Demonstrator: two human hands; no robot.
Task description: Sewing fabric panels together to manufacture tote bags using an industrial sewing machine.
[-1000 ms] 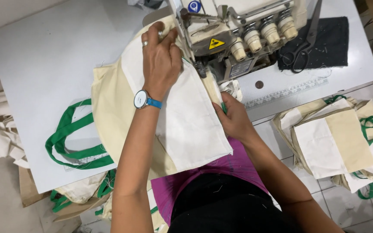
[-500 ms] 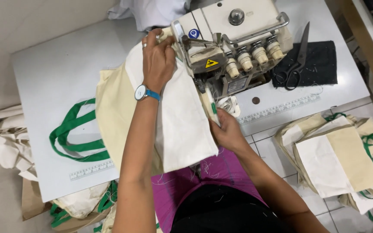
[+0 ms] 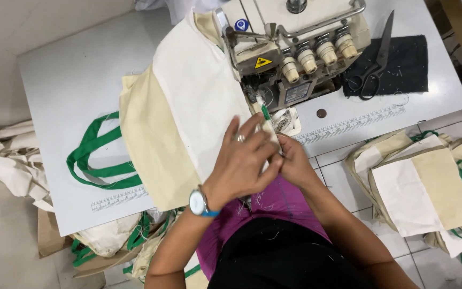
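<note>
White table (image 3: 65, 80): sewing machine (image 3: 295, 48), scissors (image 3: 372, 59) beyond; both hands (image 3: 263, 160) pinch bag (image 3: 188, 118) edge.

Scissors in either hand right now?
No: the scissors lie on the dark cloth right of the sewing machine, away from both hands.

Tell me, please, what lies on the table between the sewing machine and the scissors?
In the head view, nothing lies between the sewing machine and the scissors except the edge of the dark cloth mat under the scissors, on the white table.

Both hands (image 3: 263, 160) at bag (image 3: 188, 118) edge
</note>
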